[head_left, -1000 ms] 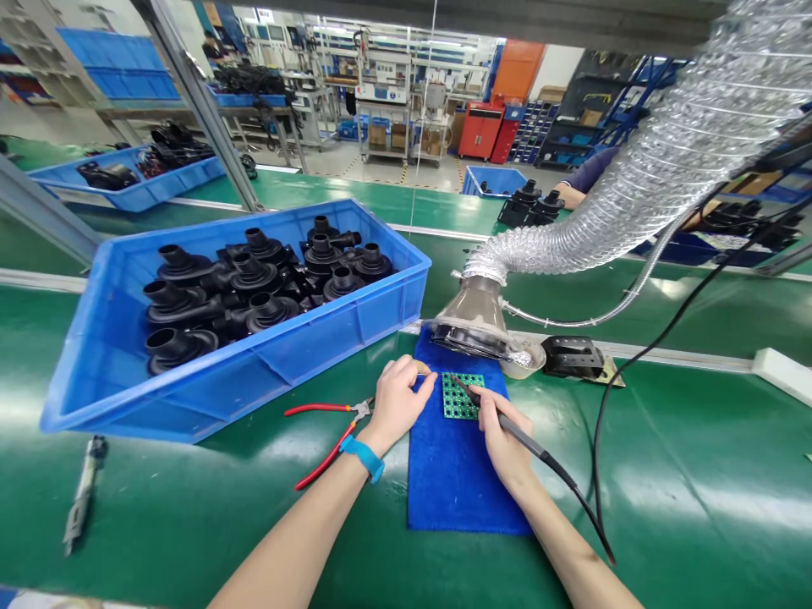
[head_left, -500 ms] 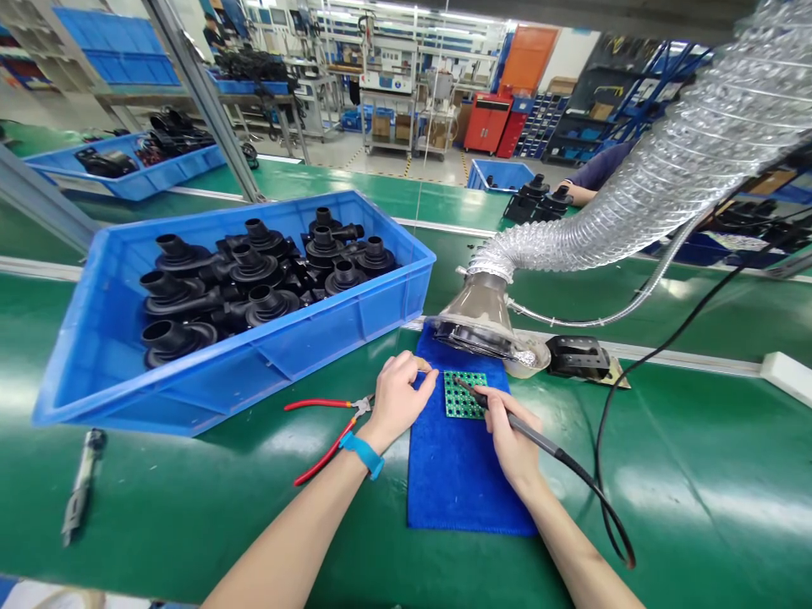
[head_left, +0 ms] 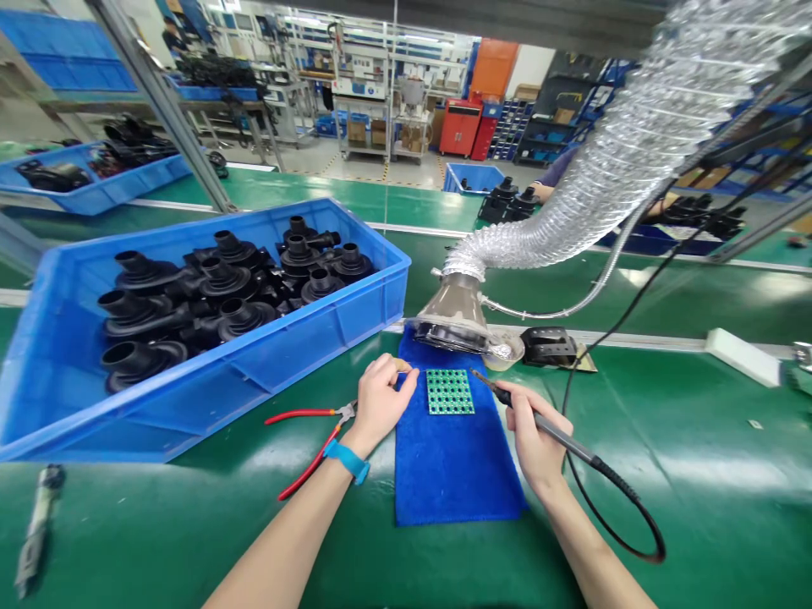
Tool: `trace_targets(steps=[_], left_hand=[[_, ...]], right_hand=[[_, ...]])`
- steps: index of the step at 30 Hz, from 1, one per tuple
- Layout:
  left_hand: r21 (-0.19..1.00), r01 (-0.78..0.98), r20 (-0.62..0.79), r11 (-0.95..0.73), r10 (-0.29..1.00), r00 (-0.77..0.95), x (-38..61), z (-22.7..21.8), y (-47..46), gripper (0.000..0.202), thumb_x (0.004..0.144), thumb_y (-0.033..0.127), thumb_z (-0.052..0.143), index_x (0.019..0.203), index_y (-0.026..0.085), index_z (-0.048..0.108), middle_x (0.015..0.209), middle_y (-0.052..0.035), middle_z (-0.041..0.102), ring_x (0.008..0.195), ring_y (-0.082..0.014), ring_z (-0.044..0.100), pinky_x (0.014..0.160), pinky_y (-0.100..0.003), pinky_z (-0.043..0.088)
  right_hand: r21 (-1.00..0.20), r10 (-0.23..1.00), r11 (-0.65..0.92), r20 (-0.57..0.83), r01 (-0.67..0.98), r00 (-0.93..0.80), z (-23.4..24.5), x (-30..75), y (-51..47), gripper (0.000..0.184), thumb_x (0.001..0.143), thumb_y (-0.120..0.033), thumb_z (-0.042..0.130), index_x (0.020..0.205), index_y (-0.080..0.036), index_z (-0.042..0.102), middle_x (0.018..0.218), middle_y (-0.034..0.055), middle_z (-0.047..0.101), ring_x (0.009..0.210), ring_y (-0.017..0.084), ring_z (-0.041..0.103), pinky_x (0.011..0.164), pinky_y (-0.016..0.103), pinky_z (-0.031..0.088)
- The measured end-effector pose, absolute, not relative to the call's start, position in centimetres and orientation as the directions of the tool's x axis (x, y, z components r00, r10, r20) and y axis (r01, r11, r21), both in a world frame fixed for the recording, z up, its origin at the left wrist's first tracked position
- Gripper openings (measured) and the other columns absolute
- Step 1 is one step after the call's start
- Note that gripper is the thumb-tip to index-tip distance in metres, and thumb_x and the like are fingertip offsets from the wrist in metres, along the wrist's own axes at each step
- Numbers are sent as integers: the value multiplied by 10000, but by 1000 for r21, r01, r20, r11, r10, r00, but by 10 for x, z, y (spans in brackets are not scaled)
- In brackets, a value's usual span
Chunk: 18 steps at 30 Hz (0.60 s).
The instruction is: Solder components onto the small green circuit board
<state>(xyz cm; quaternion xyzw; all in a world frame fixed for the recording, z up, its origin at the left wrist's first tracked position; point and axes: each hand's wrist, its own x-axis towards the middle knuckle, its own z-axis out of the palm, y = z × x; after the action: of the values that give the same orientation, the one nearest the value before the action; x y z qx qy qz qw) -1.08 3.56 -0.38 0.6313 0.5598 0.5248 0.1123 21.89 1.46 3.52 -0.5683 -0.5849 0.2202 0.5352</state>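
Observation:
A green perforated circuit board (head_left: 450, 392) lies flat on a folded blue towel (head_left: 457, 478). My right hand (head_left: 533, 431) holds a soldering iron (head_left: 551, 425) like a pen, with its tip just right of the board and apart from it. My left hand (head_left: 382, 404) rests at the towel's left edge, fingers curled on a small tan item (head_left: 401, 364) that is too small to identify. A cyan wristband (head_left: 347, 461) circles my left wrist. Red-handled pliers (head_left: 310, 431) lie on the green bench beside that hand.
A blue crate (head_left: 209, 338) of black moulded parts stands at left. A fume hood (head_left: 453, 317) on a silver duct hangs just beyond the towel. The iron's black cord (head_left: 625, 533) loops at right. A black bracket (head_left: 549, 347) sits beyond, and a co-worker's hand (head_left: 542, 193) works farther back.
My right hand has moved right, taking the iron tip off the board. The whole scene has shifted left in view as my head turned. My left hand stays by the towel.

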Motion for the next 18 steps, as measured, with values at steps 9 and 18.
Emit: trace_targets(steps=[9,18], left_hand=[[734,561,546,-383,824,-151,-9,-6,37,169,899,256,656,746,189,628,656,52,439,572,-101,401,577,-250,325],[795,503,480,-338,858,-182,-6,-3,34,145,892,257,639,764,188,643,662,51,433,586,-102,418,591,-243,345]], right_hand=[[-794,718,295,551,531,425,13,245,34,401,984,-413,487,1095,-141,760,679,30,658,589,151,593,610,286,509],[-863,829,262,431,433,356,5,231,13,391,984,-417,498,1071,-143,762,594,-5,600,540,144,571,572,279,513]])
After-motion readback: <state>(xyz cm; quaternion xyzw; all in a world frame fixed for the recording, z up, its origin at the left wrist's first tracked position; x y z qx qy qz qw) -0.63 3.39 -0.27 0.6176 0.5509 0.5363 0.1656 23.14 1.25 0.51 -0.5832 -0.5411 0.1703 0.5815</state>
